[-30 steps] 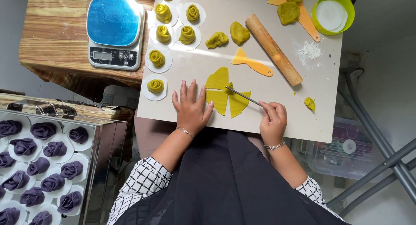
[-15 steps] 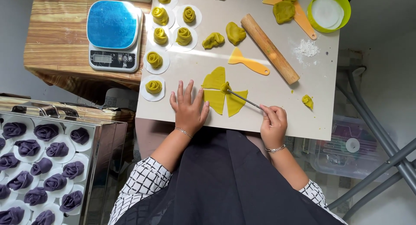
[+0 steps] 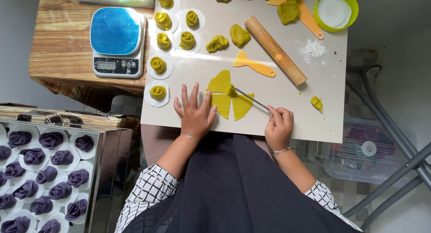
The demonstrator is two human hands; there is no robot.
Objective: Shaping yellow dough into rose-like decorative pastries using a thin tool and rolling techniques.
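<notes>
Dough (image 3: 228, 96), rolled flat and cut into yellow-green wedges, lies near the front edge of the pale work board (image 3: 314, 121), with a small wad of it caught on the tip of a thin metal tool (image 3: 251, 98). That tool is pinched in the right hand (image 3: 279, 126), fingers closed around its near end, while the left hand (image 3: 195, 111) rests flat and spread wide on the board, fingertips touching the left wedge. Just beyond sit an orange scraper (image 3: 253, 65) and a wooden rolling pin (image 3: 275, 50); finished dough roses (image 3: 158, 92) on paper rounds line the left side beside a blue-topped scale (image 3: 116, 41). Judging from this, the thin wedges could tear or smear if the tool drags sideways, and dough sticking to the tip may pull a wedge out of shape.
</notes>
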